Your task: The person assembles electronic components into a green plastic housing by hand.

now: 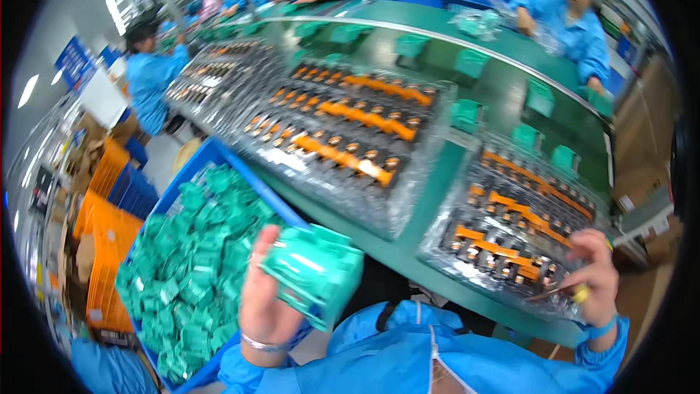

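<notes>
My left hand [261, 308] is closed on a green plastic housing [315, 268], a hollow moulded shell with a glossy curved side. It is held up in front of my body, beside the blue crate. At the right, my right hand [596, 277] grips a thin tool with a yellow handle [580, 294]; its exact kind is too blurred to make out. The narrow tip points left over the near edge of a clear plastic tray [437, 246]. Rows of black parts with orange strips [519, 211] and copper-coloured pieces sit in that tray.
A blue crate [281, 208] full of green housings [200, 270] stands at my left. Another filled tray [343, 120] lies on the green bench. Beyond it, green housings [540, 97] rest along a conveyor. Co-workers in blue [569, 25] sit across and to the left. Orange crates [109, 263] stand far left.
</notes>
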`<state>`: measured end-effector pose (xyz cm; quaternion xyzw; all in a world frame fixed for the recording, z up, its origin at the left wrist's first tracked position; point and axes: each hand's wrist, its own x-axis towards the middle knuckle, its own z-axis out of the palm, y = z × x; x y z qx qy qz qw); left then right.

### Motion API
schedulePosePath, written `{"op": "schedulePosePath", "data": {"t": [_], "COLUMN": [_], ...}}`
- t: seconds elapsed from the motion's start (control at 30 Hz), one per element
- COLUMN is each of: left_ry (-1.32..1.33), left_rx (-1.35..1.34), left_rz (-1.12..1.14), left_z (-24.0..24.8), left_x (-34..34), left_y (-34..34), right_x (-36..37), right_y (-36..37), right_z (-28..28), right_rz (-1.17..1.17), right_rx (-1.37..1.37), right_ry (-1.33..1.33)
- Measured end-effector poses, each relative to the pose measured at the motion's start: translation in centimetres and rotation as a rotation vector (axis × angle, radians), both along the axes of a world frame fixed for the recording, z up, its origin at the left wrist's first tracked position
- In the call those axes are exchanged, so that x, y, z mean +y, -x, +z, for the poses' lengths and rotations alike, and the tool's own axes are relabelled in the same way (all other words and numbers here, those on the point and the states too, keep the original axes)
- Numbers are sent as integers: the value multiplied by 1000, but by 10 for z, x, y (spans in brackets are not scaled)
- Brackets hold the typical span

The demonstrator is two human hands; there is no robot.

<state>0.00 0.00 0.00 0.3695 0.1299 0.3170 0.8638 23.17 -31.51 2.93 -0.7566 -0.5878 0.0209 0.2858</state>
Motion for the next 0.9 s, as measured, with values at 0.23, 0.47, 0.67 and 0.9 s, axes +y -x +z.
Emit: {"op": "schedulePosePath", "data": {"t": [0.23,0.47,0.67,0.9], "left_ry": [266,-15,102,54], "left_rx": [211,166,27,95], "left_rz": [-544,-729,-666,-631], "left_z": [-14,-30,-40,-50], "left_x": [-81,-91,-105,-100], "left_y": [-114,-146,-158,-166], "right_x": [54,30,33,0], "right_y": [32,-1,3,-18], "right_z": [1,-18,-44,-42], "right_rz": [47,-139,-268,-406], "right_rx": [-68,664,1715,834], "right_ry": [-166,-360,-737,-676]}}
